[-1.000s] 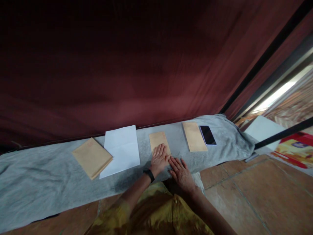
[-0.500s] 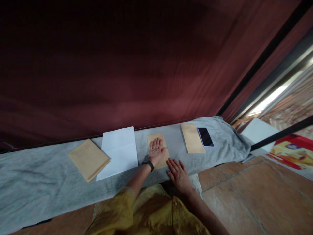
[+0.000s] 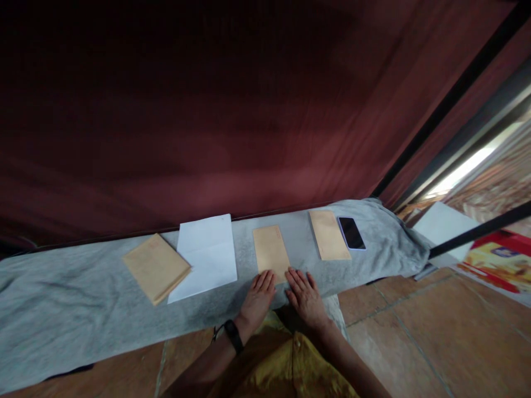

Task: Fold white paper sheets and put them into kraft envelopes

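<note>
A tan paper envelope lies flat on the grey cloth, straight in front of me. My left hand rests flat with fingers stretched over the envelope's near left corner; a dark band is on that wrist. My right hand lies flat too, its fingertips at the near right edge of the same envelope. Neither hand grips anything. Right of them lies another tan envelope, beside a phone with a dark screen. On the left, a stack of tan envelopes overlaps white paper.
Grey cloth covers the long narrow surface, wrinkled at its left end. A dark red wall or panel rises behind it. To the right are a black bar and a red-and-yellow box. Tiled floor shows below.
My left hand has slid from the middle of the envelope toward me, to its near edge, uncovering the envelope. My right hand has stayed almost in place.
</note>
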`<action>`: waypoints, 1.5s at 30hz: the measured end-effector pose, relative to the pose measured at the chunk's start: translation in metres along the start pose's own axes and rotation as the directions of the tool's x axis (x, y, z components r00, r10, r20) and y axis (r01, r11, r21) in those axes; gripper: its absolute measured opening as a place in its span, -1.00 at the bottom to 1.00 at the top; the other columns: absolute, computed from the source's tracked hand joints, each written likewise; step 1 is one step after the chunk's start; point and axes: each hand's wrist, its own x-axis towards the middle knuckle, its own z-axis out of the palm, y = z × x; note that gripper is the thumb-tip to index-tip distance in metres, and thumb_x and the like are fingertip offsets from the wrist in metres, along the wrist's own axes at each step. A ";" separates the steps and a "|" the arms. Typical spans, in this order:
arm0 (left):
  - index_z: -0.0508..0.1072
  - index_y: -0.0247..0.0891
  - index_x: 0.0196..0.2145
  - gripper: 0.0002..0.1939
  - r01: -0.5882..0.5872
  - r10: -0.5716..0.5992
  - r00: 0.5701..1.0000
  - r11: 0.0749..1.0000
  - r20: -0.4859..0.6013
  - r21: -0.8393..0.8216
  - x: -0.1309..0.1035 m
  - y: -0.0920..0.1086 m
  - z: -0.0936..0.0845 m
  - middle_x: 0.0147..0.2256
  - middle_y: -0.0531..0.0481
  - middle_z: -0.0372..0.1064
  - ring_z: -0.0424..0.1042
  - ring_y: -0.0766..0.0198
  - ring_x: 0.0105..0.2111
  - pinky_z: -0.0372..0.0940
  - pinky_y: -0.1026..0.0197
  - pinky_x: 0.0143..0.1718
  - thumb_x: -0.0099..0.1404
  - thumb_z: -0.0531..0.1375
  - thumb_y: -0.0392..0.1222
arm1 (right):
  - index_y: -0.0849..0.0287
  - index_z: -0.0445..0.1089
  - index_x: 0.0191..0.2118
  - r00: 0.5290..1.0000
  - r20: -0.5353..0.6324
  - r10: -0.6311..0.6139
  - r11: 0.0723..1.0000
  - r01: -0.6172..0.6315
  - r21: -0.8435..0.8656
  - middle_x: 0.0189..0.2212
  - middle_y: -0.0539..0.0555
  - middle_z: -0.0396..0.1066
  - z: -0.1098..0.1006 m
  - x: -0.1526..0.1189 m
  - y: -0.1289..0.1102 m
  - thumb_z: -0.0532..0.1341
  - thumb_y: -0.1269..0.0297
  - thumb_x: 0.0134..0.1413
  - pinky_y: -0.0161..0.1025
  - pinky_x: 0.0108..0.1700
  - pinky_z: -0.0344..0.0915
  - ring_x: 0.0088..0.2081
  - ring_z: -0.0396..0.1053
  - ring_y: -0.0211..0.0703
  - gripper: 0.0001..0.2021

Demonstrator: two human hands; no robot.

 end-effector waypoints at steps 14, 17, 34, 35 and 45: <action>0.47 -0.34 -0.06 -0.66 -0.073 0.072 0.988 0.997 0.135 0.000 0.023 0.001 -0.055 -0.10 -0.23 0.50 0.49 0.07 -0.04 0.37 0.03 0.01 0.30 0.04 -0.51 | 0.17 0.24 0.28 0.999 -0.022 0.032 0.999 -0.032 -0.011 0.21 0.19 0.35 0.003 0.030 -0.019 0.04 0.37 0.31 -0.08 0.22 0.20 0.16 0.33 -0.03 -0.55; 0.45 -0.31 -0.04 -0.66 -0.061 0.065 0.992 0.997 0.106 -0.044 0.024 -0.005 -0.071 -0.08 -0.19 0.48 0.47 0.08 -0.03 0.35 0.02 0.03 0.31 0.03 -0.49 | 0.11 0.36 0.18 0.996 0.026 0.080 0.996 -0.080 0.032 0.10 0.16 0.45 -0.003 0.045 -0.018 0.04 0.43 0.26 -0.17 0.08 0.31 0.04 0.41 -0.04 -0.58; 0.46 -0.29 -0.15 -0.53 0.262 -0.406 0.815 -0.378 0.413 -0.888 0.043 0.023 -0.035 -0.22 -0.13 0.54 0.55 0.16 -0.24 0.41 0.20 -0.27 0.11 0.37 0.10 | 0.16 0.50 -0.32 0.780 0.345 0.523 -0.329 -0.189 0.925 -0.31 0.14 0.57 -0.001 0.048 -0.054 0.34 -0.13 -0.03 -0.13 -0.17 0.48 -0.26 0.52 -0.05 -0.60; 0.47 -0.28 -0.19 -0.53 0.244 -0.430 0.803 -0.396 0.413 -0.885 0.045 0.026 -0.033 -0.27 -0.09 0.54 0.54 0.19 -0.29 0.40 0.22 -0.30 0.05 0.40 0.07 | 0.16 0.50 -0.32 0.778 0.363 0.512 -0.326 -0.215 0.921 -0.32 0.15 0.57 0.000 0.046 -0.054 0.32 -0.14 -0.02 -0.13 -0.20 0.48 -0.28 0.53 -0.04 -0.59; 0.39 -0.26 -0.42 -0.77 0.435 -0.415 0.772 -0.206 0.481 -0.876 0.044 -0.007 -0.019 -0.62 0.15 0.33 0.28 0.40 -0.66 0.14 0.34 -0.60 -0.02 0.33 -0.16 | 0.17 0.52 -0.16 0.862 0.233 0.450 0.361 -0.415 0.835 -0.25 0.15 0.57 -0.004 0.019 -0.020 0.04 -0.01 0.30 -0.13 -0.15 0.45 -0.22 0.51 -0.03 -0.59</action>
